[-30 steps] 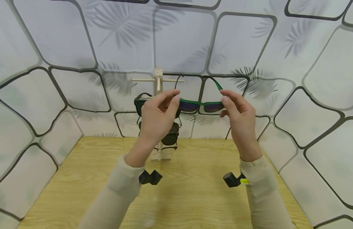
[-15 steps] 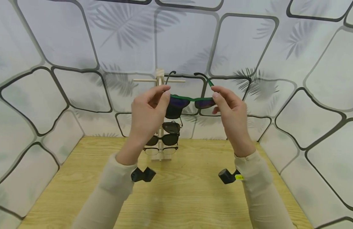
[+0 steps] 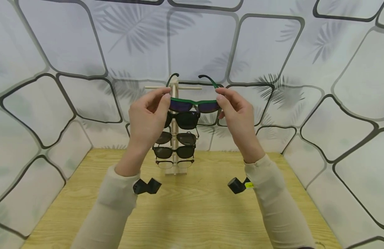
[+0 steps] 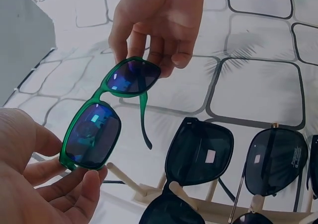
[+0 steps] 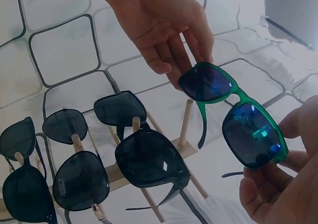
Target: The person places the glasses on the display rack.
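Green-framed sunglasses (image 3: pixel 195 104) with blue-purple mirrored lenses hang in the air between both hands, temples unfolded and pointing away. My left hand (image 3: pixel 149 116) pinches the left hinge corner between thumb and fingers. At the other corner my right hand (image 3: pixel 237 116) pinches in the same way. A wooden display stand (image 3: pixel 175 92) stands just behind; in the head view the green pair overlaps its upper part, near the top crossbar. Below that, black sunglasses (image 3: pixel 187 120) sit on the stand. Both wrist views show the green pair's lenses (image 4: pixel 94 134) facing the wrist cameras, near the stand's bare top peg (image 5: pixel 186 122).
Lower on the stand hang thin-framed dark sunglasses (image 3: pixel 186 138), another black pair (image 3: pixel 185 152) and clear-lens glasses (image 3: pixel 184 164). The stand's foot rests on the wood-grain table (image 3: pixel 204 200). Patterned walls (image 3: pixel 341 131) enclose the back and sides.
Both hands have carried the green sunglasses leftward and slightly up, from right of the stand to in front of its upper part. The grip at both corners stays the same.
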`<state>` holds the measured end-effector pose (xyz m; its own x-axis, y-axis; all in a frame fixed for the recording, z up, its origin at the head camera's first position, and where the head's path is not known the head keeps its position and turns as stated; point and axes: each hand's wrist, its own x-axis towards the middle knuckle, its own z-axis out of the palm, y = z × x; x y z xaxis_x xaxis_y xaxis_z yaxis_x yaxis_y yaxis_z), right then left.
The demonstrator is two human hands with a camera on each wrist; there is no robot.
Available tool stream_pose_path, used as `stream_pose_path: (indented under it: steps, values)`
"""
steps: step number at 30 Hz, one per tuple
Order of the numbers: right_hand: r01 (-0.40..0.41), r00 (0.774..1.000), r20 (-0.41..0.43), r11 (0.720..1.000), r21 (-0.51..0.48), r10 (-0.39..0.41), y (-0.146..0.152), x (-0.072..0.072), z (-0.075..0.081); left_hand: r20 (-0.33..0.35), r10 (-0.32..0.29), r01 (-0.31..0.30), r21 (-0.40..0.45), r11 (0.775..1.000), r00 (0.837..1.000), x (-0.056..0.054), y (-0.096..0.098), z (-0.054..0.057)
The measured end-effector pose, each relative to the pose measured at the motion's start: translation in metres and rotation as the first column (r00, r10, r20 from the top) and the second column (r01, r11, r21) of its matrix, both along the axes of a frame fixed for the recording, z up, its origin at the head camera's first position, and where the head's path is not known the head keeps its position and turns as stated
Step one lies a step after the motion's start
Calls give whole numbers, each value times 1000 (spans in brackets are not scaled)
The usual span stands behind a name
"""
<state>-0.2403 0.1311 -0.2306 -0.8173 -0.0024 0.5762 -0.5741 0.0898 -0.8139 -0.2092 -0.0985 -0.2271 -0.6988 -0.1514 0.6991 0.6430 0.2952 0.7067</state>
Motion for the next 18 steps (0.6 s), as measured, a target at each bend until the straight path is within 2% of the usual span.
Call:
stream_pose_path:
  steps: [12,18]
  values:
    - [-19,1000,9,999,45,18,-14,-4,2,-30,56,-56,5,998,998,1,-12,0]
    - [-47,999,4,997,66,47,-20,-6,3,-16,72,-72,12,997,997,0,-18,0]
